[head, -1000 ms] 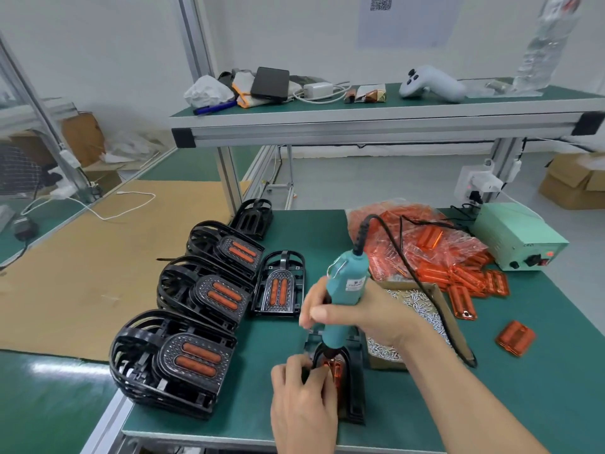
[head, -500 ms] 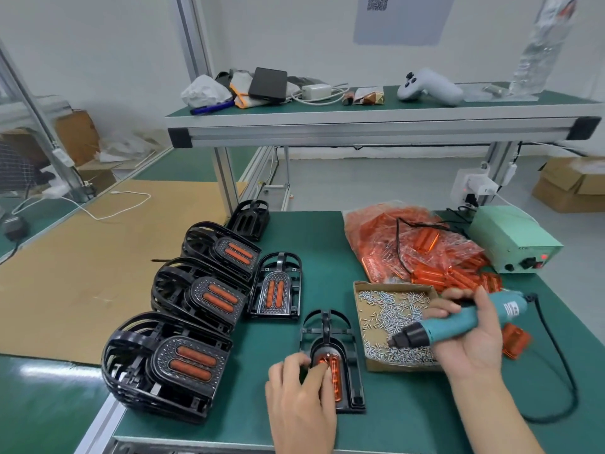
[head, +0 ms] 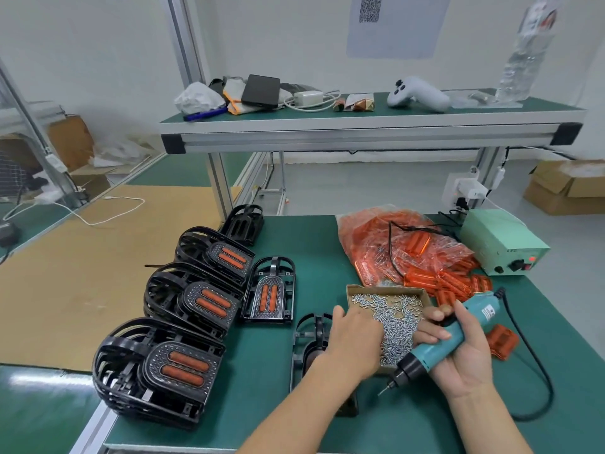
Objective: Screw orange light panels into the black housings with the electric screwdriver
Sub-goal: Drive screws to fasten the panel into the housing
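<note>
The right hand (head: 465,352) has its fingers wrapped round the blue electric screwdriver (head: 448,335). The tool lies slanted, with its thin tip low and pointing left, just above the green desk (head: 314,244). Its black cord (head: 537,381) loops over the desk on the right side, close to the right edge.

The left hand (head: 355,335) reaches into the brown box of screws (head: 389,309). Its back faces up, so I cannot tell if the fingers hold a screw. The wrist lies over one black housing (head: 311,348) that sits flat near the front edge of the desk. The arm hides most of it, so I cannot tell if an orange panel is inside.

One finished housing (head: 269,291) lies flat just left of the box, with two orange strips showing. Three stacks of finished housings (head: 157,371) stand in a row along the left edge of the desk, and the nearest stack is right at the front corner. One more empty black housing (head: 244,222) sits behind them.

A clear bag of orange light panels (head: 402,247) lies behind the box, and loose panels spill out toward the right. One loose orange panel (head: 502,342) lies beside the right hand. A pale green power box (head: 501,242) sits at the back right.

There is bare green desk between the stacks and the flat housing, and more in front of the hands. A high shelf (head: 370,124) hangs over the back of the desk.
</note>
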A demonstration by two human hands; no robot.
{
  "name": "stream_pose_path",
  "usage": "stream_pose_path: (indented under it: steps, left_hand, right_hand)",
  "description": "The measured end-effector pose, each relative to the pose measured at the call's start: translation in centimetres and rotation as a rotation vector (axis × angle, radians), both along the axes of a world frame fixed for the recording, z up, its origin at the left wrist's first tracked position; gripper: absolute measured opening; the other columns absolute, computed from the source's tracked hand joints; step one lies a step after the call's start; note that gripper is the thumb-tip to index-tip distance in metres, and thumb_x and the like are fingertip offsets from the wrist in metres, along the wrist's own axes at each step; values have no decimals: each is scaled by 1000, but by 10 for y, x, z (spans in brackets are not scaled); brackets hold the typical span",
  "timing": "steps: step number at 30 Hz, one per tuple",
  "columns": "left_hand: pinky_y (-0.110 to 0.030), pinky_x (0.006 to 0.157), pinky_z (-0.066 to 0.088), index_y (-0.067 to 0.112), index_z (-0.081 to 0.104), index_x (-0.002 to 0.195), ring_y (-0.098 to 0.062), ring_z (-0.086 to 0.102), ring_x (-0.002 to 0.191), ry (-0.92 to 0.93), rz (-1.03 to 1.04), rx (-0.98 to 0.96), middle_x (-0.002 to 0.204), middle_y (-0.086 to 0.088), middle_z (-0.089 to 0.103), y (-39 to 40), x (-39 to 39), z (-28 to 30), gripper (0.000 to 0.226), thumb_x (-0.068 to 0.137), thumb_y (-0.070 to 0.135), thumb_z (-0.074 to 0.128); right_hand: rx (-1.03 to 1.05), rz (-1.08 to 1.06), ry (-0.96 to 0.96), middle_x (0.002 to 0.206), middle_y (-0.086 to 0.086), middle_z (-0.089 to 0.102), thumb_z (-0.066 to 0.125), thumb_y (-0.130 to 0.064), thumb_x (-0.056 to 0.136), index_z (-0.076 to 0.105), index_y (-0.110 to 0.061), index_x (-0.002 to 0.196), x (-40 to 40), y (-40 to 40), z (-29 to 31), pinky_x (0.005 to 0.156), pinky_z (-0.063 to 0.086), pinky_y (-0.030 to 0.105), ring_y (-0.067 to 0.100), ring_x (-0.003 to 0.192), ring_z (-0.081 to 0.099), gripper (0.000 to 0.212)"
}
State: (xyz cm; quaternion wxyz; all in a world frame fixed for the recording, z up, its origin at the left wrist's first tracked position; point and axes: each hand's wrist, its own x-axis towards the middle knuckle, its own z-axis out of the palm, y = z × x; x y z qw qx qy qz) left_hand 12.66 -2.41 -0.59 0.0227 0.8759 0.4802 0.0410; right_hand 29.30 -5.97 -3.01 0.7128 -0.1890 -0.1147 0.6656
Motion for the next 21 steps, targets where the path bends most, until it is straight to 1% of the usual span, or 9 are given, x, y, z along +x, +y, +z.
stream_pose_path:
  steps: [2,4,7,11,14,16,18,19,21]
  left_hand:
    - [-47,91,32,17,74,91,-28,51,103,33,-2,-39,98,-5,63,4,5,-1,10,89,11,66]
    - [-47,90,31,17,73,91,-28,50,103,36,-4,-36,99,-6,62,5,6,-4,8,89,12,67]
    - [-46,87,31,18,70,90,-27,45,104,-9,-6,-13,98,-7,61,4,3,-13,4,91,16,66]
    - [-45,89,31,20,65,84,-23,43,105,-132,-3,14,98,-1,60,2,-2,-22,11,95,20,62]
    - [-40,91,32,26,56,86,-16,46,97,-356,22,-6,95,9,58,-2,-7,-20,14,100,24,56]
    - [-31,89,39,30,54,86,-9,49,89,-581,80,-128,90,14,59,-11,-12,-16,14,100,27,54]
    - [-18,78,44,33,58,86,-4,54,83,-818,160,-241,87,17,62,-28,-21,-14,11,97,30,58]
    - [-15,72,44,34,60,86,-3,55,81,-926,200,-266,86,18,62,-38,-26,-14,9,94,30,61]
    - [-15,70,47,36,66,87,-6,60,77,-1103,277,-335,84,14,66,-59,-37,-17,10,91,27,68]
  right_hand:
    - [-28,-22,8,79,-6,48,65,-33,91,56,-20,78,-1,1,0,50,43,16,1,49,42,20]
    - [-39,-33,-7,78,-5,48,57,-33,95,57,-20,77,-3,2,-1,50,42,16,1,49,41,22]
    - [-51,-35,-42,76,-5,48,55,-32,95,57,-20,76,-6,2,0,49,41,16,1,49,40,23]
    - [-44,-41,-26,76,-5,48,54,-31,95,57,-20,75,-7,1,0,49,40,16,1,49,39,23]
    - [-38,-36,-3,76,-5,48,54,-32,96,57,-20,74,-6,0,0,49,41,16,1,48,40,25]
    - [-37,-38,2,76,-5,48,54,-32,96,58,-20,74,-6,1,0,50,41,16,1,48,40,25]
    - [-34,-46,8,76,-6,48,54,-32,95,57,-20,75,-6,2,-2,50,41,16,1,48,40,24]
    - [-35,-51,12,76,-6,48,55,-32,95,57,-21,76,-6,2,-3,51,41,16,1,48,40,22]
    - [-34,-54,21,76,-8,47,55,-33,94,56,-22,76,-6,3,-4,51,41,15,1,48,40,21]
